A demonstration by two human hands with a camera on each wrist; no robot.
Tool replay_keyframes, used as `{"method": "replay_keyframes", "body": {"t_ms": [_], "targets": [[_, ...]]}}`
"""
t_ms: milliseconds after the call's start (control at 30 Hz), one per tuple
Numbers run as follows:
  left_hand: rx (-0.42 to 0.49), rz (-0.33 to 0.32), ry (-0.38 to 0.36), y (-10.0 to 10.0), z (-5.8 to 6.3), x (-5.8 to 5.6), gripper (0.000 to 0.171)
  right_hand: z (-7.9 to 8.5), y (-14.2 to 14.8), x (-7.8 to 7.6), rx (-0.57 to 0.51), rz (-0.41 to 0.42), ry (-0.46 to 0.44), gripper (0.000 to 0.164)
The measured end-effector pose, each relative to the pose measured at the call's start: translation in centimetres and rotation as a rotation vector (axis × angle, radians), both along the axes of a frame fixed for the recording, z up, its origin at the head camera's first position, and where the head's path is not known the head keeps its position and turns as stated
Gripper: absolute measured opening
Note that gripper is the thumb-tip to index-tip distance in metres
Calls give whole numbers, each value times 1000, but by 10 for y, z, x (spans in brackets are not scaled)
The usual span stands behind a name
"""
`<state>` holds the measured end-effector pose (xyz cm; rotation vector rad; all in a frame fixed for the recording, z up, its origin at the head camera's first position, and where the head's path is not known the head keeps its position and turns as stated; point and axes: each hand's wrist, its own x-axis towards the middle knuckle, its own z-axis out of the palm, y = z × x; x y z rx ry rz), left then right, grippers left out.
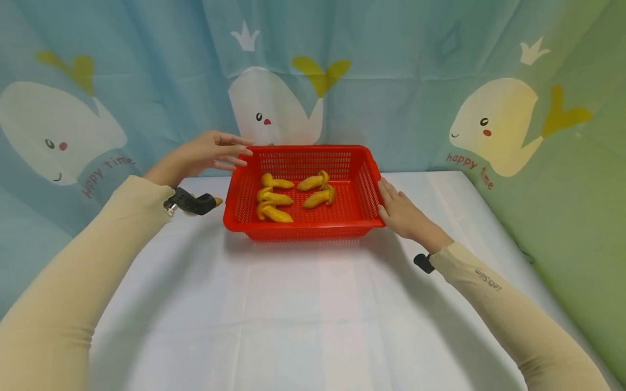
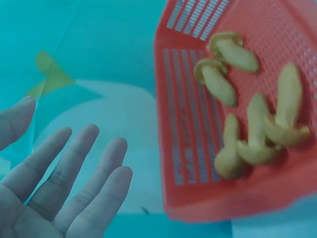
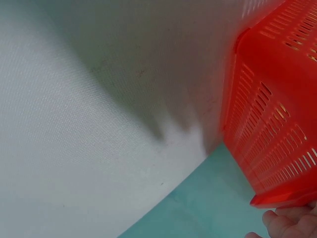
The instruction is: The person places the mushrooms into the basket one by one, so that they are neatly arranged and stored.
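Note:
A red plastic basket (image 1: 313,225) with slotted walls stands on the table and holds several yellow-brown mushrooms (image 1: 276,199) with thick stems. Three lie stacked toward its left side, two nearer the middle. My left hand (image 1: 215,151) hovers at the back left corner, fingers spread and fairly straight; in the left wrist view a gap separates the fingers (image 2: 106,198) from the basket (image 2: 198,207). Against the outside of the right rim rests my right hand (image 1: 403,210), its fingers extended. Only fingertips (image 3: 292,223) show below the basket rim (image 3: 277,198) in the right wrist view.
A small yellow tip (image 1: 218,201) shows left of the basket, mostly hidden behind the black wrist camera (image 1: 195,202). A blue curtain (image 1: 391,108) with whale prints hangs close behind the basket. White cloth (image 1: 293,315) covers the table; a green curtain (image 1: 577,217) borders the right.

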<state>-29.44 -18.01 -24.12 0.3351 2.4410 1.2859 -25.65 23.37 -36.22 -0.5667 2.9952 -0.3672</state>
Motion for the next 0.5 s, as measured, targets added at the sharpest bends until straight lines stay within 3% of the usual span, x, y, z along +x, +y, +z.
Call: {"method": "replay_keyframes", "body": {"t_ms": [200, 500], "targets": [[-6, 41, -10, -28, -7, 8, 61, -3, 1, 1, -5, 5, 11, 62], [-29, 99, -2, -64, -29, 16, 66, -1, -1, 1, 0, 3, 24, 62]]}}
